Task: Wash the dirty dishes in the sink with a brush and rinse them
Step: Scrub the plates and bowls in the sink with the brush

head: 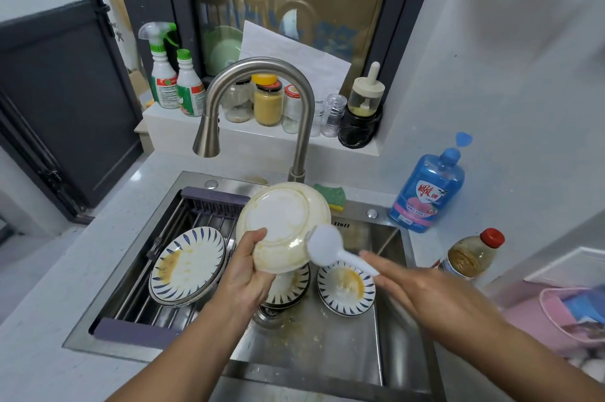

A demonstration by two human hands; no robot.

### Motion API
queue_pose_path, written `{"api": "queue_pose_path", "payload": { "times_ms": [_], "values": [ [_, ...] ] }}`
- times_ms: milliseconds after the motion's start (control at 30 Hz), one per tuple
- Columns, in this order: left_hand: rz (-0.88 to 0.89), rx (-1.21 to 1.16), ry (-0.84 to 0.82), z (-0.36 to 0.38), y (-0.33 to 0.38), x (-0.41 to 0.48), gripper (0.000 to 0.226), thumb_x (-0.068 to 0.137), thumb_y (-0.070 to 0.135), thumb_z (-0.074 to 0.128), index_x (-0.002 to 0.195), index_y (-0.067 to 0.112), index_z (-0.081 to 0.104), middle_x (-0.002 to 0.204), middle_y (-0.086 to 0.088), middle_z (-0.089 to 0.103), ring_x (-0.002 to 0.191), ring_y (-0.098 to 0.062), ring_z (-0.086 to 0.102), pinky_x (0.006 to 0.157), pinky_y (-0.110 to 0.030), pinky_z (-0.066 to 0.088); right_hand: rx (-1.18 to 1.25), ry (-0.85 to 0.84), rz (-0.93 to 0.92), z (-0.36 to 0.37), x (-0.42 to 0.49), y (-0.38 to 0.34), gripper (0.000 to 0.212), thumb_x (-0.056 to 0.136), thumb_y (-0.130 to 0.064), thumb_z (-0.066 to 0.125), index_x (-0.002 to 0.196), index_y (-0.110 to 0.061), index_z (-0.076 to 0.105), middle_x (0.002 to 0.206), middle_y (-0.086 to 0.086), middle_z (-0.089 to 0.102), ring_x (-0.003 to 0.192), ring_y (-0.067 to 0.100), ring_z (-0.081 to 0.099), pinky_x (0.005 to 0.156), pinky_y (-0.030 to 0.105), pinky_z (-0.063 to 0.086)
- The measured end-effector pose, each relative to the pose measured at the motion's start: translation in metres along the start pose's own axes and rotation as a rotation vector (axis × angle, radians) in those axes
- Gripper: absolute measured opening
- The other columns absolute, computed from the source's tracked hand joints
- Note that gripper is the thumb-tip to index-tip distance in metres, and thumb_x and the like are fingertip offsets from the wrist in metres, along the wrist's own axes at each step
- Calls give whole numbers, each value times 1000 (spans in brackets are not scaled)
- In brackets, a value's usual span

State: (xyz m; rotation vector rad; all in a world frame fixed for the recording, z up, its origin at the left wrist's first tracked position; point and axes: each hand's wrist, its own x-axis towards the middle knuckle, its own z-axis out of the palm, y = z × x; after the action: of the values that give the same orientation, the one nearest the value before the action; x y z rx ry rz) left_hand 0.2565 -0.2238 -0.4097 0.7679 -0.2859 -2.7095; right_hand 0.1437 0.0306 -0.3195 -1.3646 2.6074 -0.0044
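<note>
Dishes, dirty, several, in or over the sink (343, 346); listed left to right.

- Striped plate (188, 265): brown-yellow residue, lying on the drain rack (209, 198) in the sink's left half. Untouched.
- Left hand (248, 274): thumb and fingers clamped on the lower rim of the white dish.
- Faucet (262, 100): spout over the rack side; no running water seen.
- White dish (283, 226): held tilted above the basin, underside toward the camera, yellowish smears round its rim.
- Stack of striped dishes (288, 290): directly beneath the held dish, near the drain, soiled.
- Brush (327, 242): white, round head touching the white dish's lower right rim.
- Striped bowl (345, 290): on the sink floor, yellow residue inside.
- Right hand (425, 293): holds the brush by the end of its handle; blurred, so the finger grip is unclear.
- Detergent bottle (425, 192): blue, on the counter beside the sink.

Step, as judged: scrubbing the white dish's underside, with rinsing not begun. The next move likely calls for working the bristles round the rim smears while the left hand turns the dish.
</note>
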Motion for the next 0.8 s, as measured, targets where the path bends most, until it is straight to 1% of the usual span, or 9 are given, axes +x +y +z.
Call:
{"api": "queue_pose_path", "payload": {
  "times_ms": [67,133,267,300,367,433,533,667,800],
  "values": [
    [-39,37,-23,-6,3,-5,35,93,9,55,126,-1,56,120,-25,70,102,-39,72,81,-66,55,117,-33,86,-14,6,11,47,94,-70,18,139,-78,11,79,-9,61,73,6,60,71,29,53],
    [-89,115,-52,-12,6,-8,43,87,7,59,129,-3,55,125,-27,67,110,-40,67,85,-66,52,186,-61,102,-24,15,20,45,90,-70,22,134,-78,23,75,-12,59,72,3,58,70,25,52],
    [-137,318,-132,-21,11,-11,76,67,1,88,135,-5,54,133,-28,63,117,-39,66,90,-58,57,275,-66,128,-32,38,36,44,96,-63,31,139,-66,37,120,-18,64,96,0,56,85,24,47],
    [-139,369,-151,-20,12,-11,68,76,2,82,138,-5,53,134,-28,62,120,-39,64,93,-56,56,263,-57,130,-35,40,36,43,98,-61,32,140,-65,38,125,-20,62,101,2,54,88,26,47],
    [-131,411,-161,-17,11,-11,50,92,5,68,139,-3,53,135,-27,62,122,-38,63,98,-56,53,197,-71,108,-40,35,25,40,99,-63,29,138,-70,32,115,-25,61,97,2,55,85,28,50],
    [-111,380,-150,-14,10,-9,63,84,15,78,139,-3,54,135,-27,62,123,-37,63,98,-55,53,49,-136,40,-38,26,3,39,99,-68,24,137,-75,22,98,-19,62,89,6,59,79,32,54],
    [-121,331,-155,-15,6,-6,89,70,28,92,143,-2,50,141,-28,56,130,-38,58,96,-53,55,-87,-222,-43,-22,27,-31,42,102,-67,23,143,-68,17,108,-4,66,99,23,64,80,39,53],
    [-105,351,-113,-22,-4,-4,53,95,19,61,143,1,50,137,-26,61,123,-36,63,91,-48,59,-16,-164,23,-20,56,-27,35,105,-58,27,139,-61,32,120,0,66,107,27,63,86,42,52],
    [-42,336,-82,-22,4,2,47,92,11,60,138,-1,55,129,-24,67,116,-33,68,87,-49,60,75,-305,37,-16,53,-10,32,106,-51,36,136,-58,45,119,-9,68,105,17,63,92,39,51]
  ]
}}
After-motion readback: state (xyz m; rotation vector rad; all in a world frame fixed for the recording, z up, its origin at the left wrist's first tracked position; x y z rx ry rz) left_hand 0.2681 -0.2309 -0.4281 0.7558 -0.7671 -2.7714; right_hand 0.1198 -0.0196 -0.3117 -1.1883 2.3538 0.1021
